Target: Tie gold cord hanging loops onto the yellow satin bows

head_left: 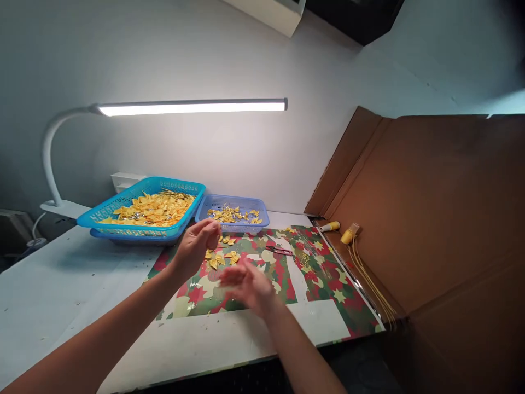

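Perhaps a low sweep of your blurred, open right hand (249,285) would scatter the small yellow ribbon-like bows (215,262) beyond it on the red-and-green patterned surface (330,272); whether your curled left hand (198,246) grips anything, I cannot tell.

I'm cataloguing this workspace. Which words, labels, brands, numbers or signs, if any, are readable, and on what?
No text is readable.
Small white squiggles on the red-and-green patterned sheet: too small to tell if they are writing.
Pink-handled cutting tool: no legible brand.
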Demonstrator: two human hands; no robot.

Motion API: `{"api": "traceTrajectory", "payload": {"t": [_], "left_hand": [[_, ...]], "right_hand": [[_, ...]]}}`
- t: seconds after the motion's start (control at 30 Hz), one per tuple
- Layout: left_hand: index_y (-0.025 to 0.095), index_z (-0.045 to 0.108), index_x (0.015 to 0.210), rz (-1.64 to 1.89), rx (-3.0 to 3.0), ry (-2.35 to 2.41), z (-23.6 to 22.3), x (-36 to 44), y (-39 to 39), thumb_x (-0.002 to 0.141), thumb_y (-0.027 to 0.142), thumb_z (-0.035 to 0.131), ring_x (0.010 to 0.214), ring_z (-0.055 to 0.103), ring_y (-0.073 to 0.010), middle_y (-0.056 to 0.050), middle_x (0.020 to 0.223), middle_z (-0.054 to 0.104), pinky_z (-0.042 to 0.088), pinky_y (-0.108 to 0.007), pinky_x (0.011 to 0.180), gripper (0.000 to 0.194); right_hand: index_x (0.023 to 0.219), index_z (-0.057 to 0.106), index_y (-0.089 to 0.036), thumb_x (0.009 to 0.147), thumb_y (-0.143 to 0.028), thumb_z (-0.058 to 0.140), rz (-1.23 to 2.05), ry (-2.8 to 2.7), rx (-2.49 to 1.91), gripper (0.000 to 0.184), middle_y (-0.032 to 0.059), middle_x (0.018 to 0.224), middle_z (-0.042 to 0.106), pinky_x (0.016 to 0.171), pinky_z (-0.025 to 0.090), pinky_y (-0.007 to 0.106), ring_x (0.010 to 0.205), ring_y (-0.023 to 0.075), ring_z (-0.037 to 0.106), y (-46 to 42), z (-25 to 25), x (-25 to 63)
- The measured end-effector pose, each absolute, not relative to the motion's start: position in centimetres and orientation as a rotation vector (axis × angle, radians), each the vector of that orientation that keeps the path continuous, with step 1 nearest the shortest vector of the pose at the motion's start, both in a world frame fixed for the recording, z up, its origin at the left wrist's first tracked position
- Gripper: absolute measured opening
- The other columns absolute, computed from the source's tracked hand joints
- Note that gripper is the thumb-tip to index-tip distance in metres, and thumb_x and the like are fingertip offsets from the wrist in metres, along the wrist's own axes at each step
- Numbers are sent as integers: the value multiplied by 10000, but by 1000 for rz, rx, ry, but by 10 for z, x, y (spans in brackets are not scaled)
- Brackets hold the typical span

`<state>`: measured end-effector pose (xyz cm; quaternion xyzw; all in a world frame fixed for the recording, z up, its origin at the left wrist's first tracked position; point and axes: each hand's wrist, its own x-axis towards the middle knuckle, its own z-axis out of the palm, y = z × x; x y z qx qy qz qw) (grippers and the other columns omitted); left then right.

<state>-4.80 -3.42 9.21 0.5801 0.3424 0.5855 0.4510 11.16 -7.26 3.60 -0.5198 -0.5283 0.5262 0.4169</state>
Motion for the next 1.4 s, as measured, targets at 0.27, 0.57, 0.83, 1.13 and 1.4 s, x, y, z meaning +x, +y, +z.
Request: {"api": "traceTrajectory", "payload": {"t": [0.27, 0.57, 0.83, 1.13, 1.4], "left_hand": [[195, 487, 521, 1051, 1946, 691, 53, -23, -113, 872, 545, 511, 549, 368, -143, 15, 504, 392, 308, -261, 514, 496], [193, 486, 620, 907, 2166, 613, 17, -15, -155, 956, 334, 418, 486, 342, -111, 46, 514, 370, 282, -249, 495, 371], [236, 708, 888, 879, 2445, 592, 21, -26, -164, 906, 284, 527, 891, 587, -232, -75, 911, 680, 439, -374, 885, 188], [147, 667, 1026, 683, 2487, 1821, 16, -82, -31, 934, 323, 579, 1117, 572, -290, -115, 1126, 656, 429, -514, 970, 217], [162, 654, 1087, 437, 2627, 1775, 9, -84, -2, 932, 351, 626, 1084, 614, -248, -87, 1167, 653, 503, -483, 948, 247]], "right_hand": [[663, 403, -220, 968, -398, 537, 1888, -646, -758, 378, -100, 465, 268, 487, 367, 200, 405, 83, 259, -71, 48, 86], [685, 352, -221, 1004, -318, 467, 1738, -596, -862, 353, -122, 471, 182, 424, 199, 178, 401, 70, 115, -78, 51, 110], [734, 405, -223, 962, -281, 505, 1510, -607, -876, 256, -130, 468, 233, 431, 217, 190, 391, 63, 161, -70, 52, 118], [898, 456, -250, 880, -322, 568, 1069, -749, -758, 135, -65, 694, 586, 521, 336, 213, 492, 74, 354, -67, 70, 152], [856, 474, -242, 819, -442, 594, 932, -991, -818, 236, -22, 704, 675, 543, 373, 245, 523, 105, 417, -60, 39, 132]]}}
